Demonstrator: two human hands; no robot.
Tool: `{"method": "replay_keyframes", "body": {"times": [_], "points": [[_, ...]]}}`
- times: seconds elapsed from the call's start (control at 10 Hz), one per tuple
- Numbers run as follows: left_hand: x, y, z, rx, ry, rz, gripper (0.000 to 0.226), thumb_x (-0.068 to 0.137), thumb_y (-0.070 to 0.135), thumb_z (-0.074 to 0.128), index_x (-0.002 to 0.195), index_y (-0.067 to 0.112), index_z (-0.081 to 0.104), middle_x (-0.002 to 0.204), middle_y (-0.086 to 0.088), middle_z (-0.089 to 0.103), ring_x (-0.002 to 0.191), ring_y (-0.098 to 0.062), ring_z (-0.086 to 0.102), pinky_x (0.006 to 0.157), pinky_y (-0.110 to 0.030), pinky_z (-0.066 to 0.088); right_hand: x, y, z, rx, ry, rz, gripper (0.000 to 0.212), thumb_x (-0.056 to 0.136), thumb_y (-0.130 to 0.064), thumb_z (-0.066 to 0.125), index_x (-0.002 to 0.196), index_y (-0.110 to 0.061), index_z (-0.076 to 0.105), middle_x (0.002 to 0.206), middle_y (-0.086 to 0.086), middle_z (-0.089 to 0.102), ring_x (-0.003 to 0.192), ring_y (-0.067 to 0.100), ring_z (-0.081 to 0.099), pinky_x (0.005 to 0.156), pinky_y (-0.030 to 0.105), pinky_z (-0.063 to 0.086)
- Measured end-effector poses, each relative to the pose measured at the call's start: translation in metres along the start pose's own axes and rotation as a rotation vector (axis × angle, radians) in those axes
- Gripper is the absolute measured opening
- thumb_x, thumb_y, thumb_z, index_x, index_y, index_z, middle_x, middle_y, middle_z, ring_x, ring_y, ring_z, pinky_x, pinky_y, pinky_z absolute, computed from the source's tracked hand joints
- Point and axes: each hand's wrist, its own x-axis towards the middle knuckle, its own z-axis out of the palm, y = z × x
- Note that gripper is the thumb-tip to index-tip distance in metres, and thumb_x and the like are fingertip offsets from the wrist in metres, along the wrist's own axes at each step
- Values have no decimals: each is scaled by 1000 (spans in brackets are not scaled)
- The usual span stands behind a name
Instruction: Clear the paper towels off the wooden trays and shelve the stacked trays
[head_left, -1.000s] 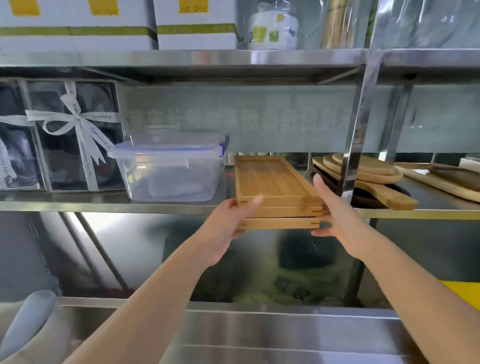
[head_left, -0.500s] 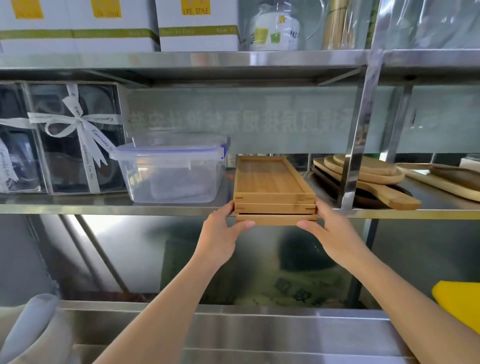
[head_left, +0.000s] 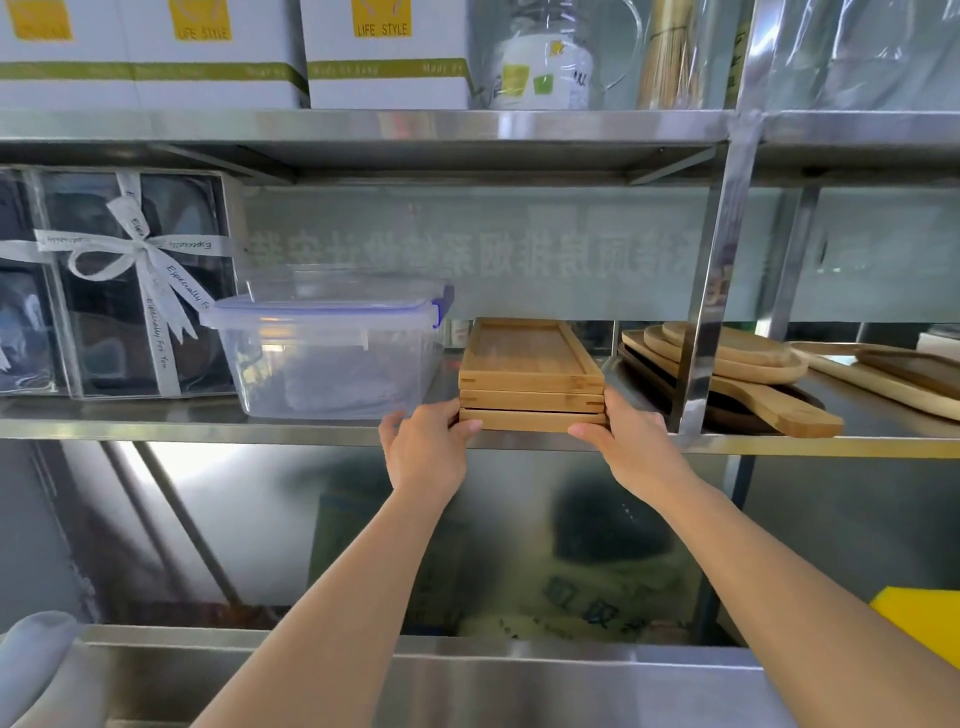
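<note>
From the head camera I see the stack of wooden trays (head_left: 531, 382) sitting on the steel shelf (head_left: 156, 423), three rectangular trays one on top of another, with their short ends facing me and their long axis running straight back toward the frosted panel behind. The wood is pale, smooth bamboo with a fine grain, low raised rims and small darker joint marks at the front corners. My left hand (head_left: 426, 452) grips the front left corner of the stack, fingers curled against the side and thumb under the bottom tray's edge. My right hand (head_left: 631, 447) grips the front right corner the same way, thumb tucked beneath the lowest tray. The stack's front edge sits just at the shelf lip.

Just left of the trays stands a clear plastic container (head_left: 332, 353) with a blue-clipped lid, close beside the stack; I cannot tell whether they touch. Further left is a ribboned gift box (head_left: 130, 280) with transparent walls. To the right, beyond the shiny upright post (head_left: 711, 291), lie round wooden boards (head_left: 737, 358), stacked flat. White cartons (head_left: 384, 52) line the shelf above.
</note>
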Motion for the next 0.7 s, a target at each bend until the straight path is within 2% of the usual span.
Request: {"method": "replay_keyframes", "body": {"times": [0.1, 0.3, 0.4, 0.5, 0.6, 0.7], "points": [[4, 2, 2, -86, -17, -37, 22, 93, 29, 54, 103, 18, 70, 97, -5, 72, 92, -28, 63, 92, -40, 49, 4, -1, 2, -25, 2, 6, 49, 90, -36, 52, 134, -22, 36, 126, 5, 57, 122, 31, 46, 107, 50, 38], [7, 7, -2, -37, -18, -48, 22, 94, 25, 54, 104, 14, 69, 95, -7, 71, 82, -24, 61, 76, -32, 48, 2, -8, -2, -89, -6, 11, 49, 93, -33, 48, 137, -19, 30, 130, 7, 54, 123, 32, 47, 111, 47, 29], [5, 4, -2, 38, -73, 0, 26, 95, 30, 50, 116, 19, 61, 109, -4, 69, 95, -25, 64, 87, -37, 52, -4, -9, -6, -162, 12, -16, 52, 94, -34, 44, 140, -18, 24, 132, 5, 55, 122, 30, 50, 112, 48, 26], [-7, 4, -9, 77, -127, 45, 42, 94, 40, 48, 133, 24, 44, 131, 0, 59, 116, -24, 58, 99, -41, 46, -15, -8, -12, -214, 32, -21, 61, 93, -40, 45, 144, -17, 20, 137, 5, 52, 125, 28, 50, 111, 51, 27], [-23, 13, -33, 213, -68, 172, 55, 92, 48, 45, 141, 26, 33, 143, 2, 48, 129, -23, 48, 106, -42, 39, -32, -18, -32, -269, 47, -45, 62, 93, -38, 45, 145, -17, 20, 147, 6, 41, 132, 26, 44, 109, 48, 33], [-32, 28, -68, 324, 44, 310, 56, 92, 49, 43, 141, 25, 33, 145, 2, 46, 130, -22, 45, 108, -38, 34, -52, -38, -62, -255, 26, -121, 51, 95, -34, 43, 141, -17, 30, 139, 5, 49, 123, 23, 52, 100, 40, 45]]}}
